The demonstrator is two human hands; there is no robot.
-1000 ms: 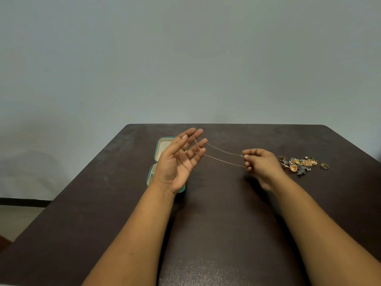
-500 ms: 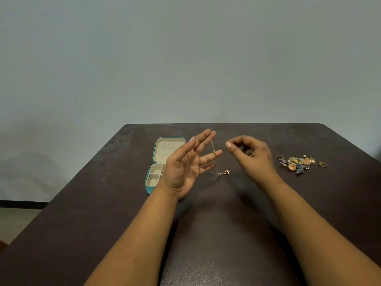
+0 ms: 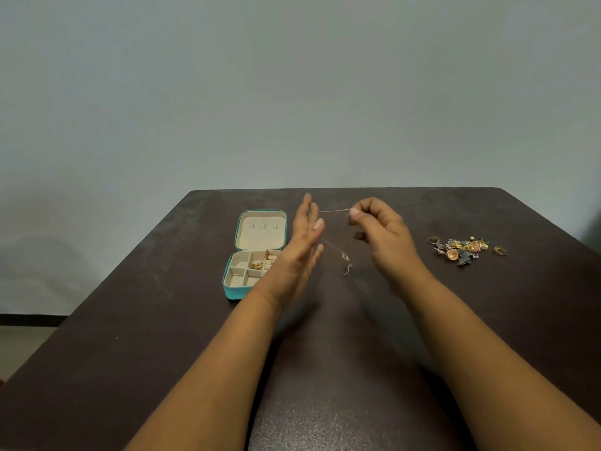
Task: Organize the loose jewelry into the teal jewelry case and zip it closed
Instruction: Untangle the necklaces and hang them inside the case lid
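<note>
The teal jewelry case (image 3: 234,292) lies open on the dark table, cream lid flat behind its divided tray, with small gold pieces in the middle compartments. My left hand (image 3: 300,255) is raised edge-on just right of the case, fingers straight. A thin gold chain (image 3: 333,211) runs from its fingers to my right hand (image 3: 379,237), which pinches the chain between thumb and forefinger. The rest of the chain hangs below my left fingers, its small pendant (image 3: 346,257) dangling above the table. A pile of loose jewelry (image 3: 463,248) sits at the right.
The dark table (image 3: 162,336) ends at a pale wall. Two rings lie apart from the pile, one on its left (image 3: 433,239) and one on its right (image 3: 500,250). Bare tabletop lies between my forearms.
My right hand took hold of the chain again near my left fingertips and drew it out to the right. My left hand turned edge-on and uncovered the case's tray.
</note>
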